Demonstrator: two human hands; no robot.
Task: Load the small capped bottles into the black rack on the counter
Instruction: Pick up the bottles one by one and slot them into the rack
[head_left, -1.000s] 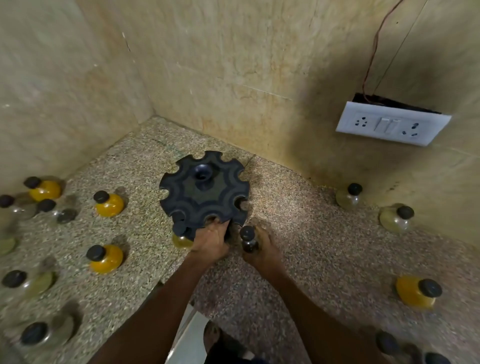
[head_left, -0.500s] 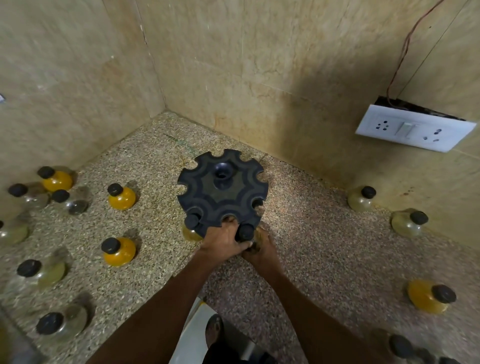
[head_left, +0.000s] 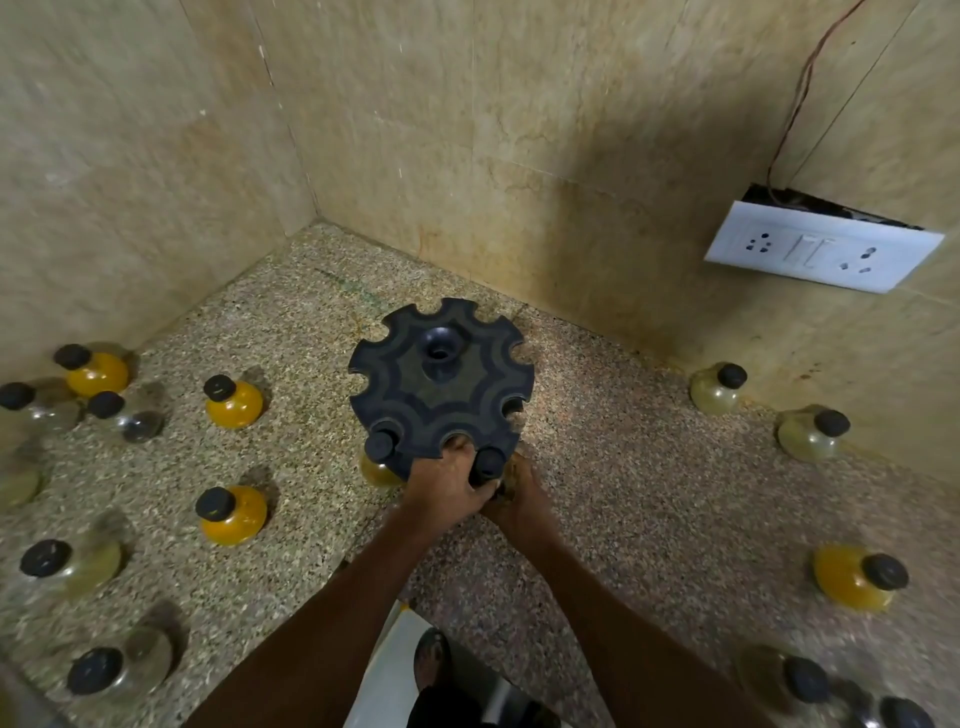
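Bottles with black caps stand all over the speckled granite counter (head_left: 649, 467), round-bellied little glass things. Nearest me, low on the left, a pale one (head_left: 111, 670) sits blurred, and a dark cluster (head_left: 852, 691) crowds the lower right corner. Both my forearms reach forward from the bottom edge. My left hand (head_left: 447, 486) curls over the near rim of the black rack (head_left: 441, 387), fingers hooked into one of its notches. My right hand (head_left: 514, 499) sits just beside and partly under the left one, wrapped round a bottle whose black cap (head_left: 488, 463) shows at a notch on the rack's near edge; I cannot see the bottle's body. One amber bottle (head_left: 379, 457) hangs in the next notch to the left, its cap flush in the slot.

The rack is a matte disc, scalloped all round with open slots, a raised hollow hub at its centre. Orange-filled bottles (head_left: 232, 514) dot the counter to my left, another (head_left: 857, 577) stands well to the right, and two pale ones (head_left: 719, 389) sit against the far wall. Beige stone-look tiles meet in a corner behind, with a white switch plate (head_left: 821, 247) on the right wall and a thin wire above it.
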